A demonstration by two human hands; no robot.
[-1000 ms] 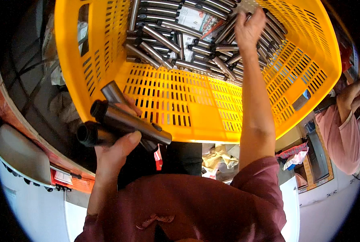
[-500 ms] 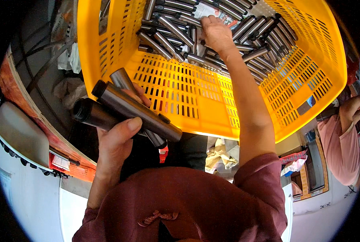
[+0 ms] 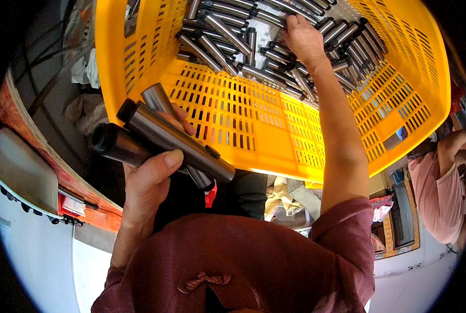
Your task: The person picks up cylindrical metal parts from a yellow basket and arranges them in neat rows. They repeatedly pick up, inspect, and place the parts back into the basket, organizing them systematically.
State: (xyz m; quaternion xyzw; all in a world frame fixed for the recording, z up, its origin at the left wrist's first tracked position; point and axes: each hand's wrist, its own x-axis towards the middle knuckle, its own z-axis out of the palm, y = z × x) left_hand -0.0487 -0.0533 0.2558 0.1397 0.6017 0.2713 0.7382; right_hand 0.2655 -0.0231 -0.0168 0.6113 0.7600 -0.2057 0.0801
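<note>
My left hand [image 3: 148, 180] is wrapped round three dark metal tubes [image 3: 178, 141] with black threaded ends, held in front of the basket's near wall. The thumb presses over them; the tubes cross each other at slight angles. Inside the yellow plastic basket [image 3: 274, 156], my right hand [image 3: 305, 40] reaches in among many loose shiny tubes [image 3: 225, 34] with black ends. Its fingers are closed at the end of one tube [image 3: 270, 18]; the fingertips are partly hidden. A printed white sheet [image 3: 267, 36] shows between the tubes on the basket's bottom.
At the left stand a curved table edge [image 3: 45, 146], a grey tray-like shape [image 3: 24, 169] and an orange perforated basket [image 3: 105, 219]. Dark cables and plastic bags lie behind the table edge. Another person in a pink shirt [image 3: 439, 190] is at the right.
My right hand has moved right and slightly farther into the basket, a tube shifting with it. More of the printed sheet and nearby tubes show. My left hand keeps its tubes nearly still.
</note>
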